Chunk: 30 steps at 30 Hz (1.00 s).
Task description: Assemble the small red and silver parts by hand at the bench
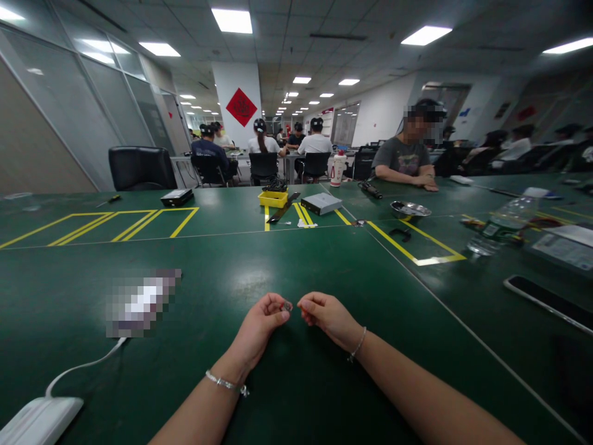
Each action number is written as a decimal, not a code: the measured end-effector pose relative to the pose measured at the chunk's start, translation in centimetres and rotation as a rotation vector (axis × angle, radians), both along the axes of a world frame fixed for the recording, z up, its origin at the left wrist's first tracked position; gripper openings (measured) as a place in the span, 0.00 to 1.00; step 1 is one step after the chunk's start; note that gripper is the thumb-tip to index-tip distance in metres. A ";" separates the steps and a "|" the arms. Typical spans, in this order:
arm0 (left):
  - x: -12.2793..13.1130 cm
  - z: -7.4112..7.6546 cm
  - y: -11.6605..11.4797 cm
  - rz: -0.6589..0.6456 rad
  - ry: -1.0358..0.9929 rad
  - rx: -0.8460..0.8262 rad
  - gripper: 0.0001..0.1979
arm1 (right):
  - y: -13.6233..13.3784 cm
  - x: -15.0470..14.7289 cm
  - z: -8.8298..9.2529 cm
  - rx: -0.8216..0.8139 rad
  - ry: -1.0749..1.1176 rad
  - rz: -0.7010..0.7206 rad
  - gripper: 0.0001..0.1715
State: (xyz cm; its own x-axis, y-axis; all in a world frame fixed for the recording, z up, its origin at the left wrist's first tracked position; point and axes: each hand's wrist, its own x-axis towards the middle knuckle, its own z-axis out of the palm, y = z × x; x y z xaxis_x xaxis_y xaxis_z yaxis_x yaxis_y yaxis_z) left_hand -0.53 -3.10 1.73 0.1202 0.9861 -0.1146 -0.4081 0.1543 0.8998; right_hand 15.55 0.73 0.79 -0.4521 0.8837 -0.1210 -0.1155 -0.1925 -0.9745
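Above the green table (194,346), my left hand (262,321) pinches a small grey metallic piece (287,306) between thumb and fingers. The piece is too small to name more closely. Just to the right of it, my right hand (327,312) is closed in a pinch, with its fingertips close to the piece but apart from it. Whether something lies between the right fingertips is hidden. Each wrist wears a silvery bracelet.
A pixelated device (143,304) with a white cable lies left, near a white block (44,420). Ahead are a yellow bin (273,199), a grey metal box (321,203) and a steel bowl (410,209). A bottle (503,225) and phone (551,303) lie right. A person (407,154) sits opposite.
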 end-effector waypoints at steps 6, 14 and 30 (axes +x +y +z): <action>0.3 -0.2 -0.1 -0.011 0.078 0.060 0.09 | -0.2 0.2 0.3 -0.048 0.026 0.029 0.12; 0.5 -0.1 -0.1 -0.020 0.235 0.067 0.13 | -0.2 0.1 0.6 -0.074 0.051 0.010 0.13; 0.7 0.0 -0.1 0.014 0.228 0.030 0.13 | -0.1 0.5 0.4 -0.003 0.047 0.103 0.12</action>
State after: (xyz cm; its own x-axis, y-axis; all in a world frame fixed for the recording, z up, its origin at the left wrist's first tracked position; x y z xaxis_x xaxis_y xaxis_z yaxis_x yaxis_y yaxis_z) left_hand 0.19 -3.19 1.71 0.0805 0.9909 -0.1077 -0.1959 0.1217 0.9730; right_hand 16.04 0.60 1.18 -0.5459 0.8318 -0.1004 -0.1401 -0.2088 -0.9679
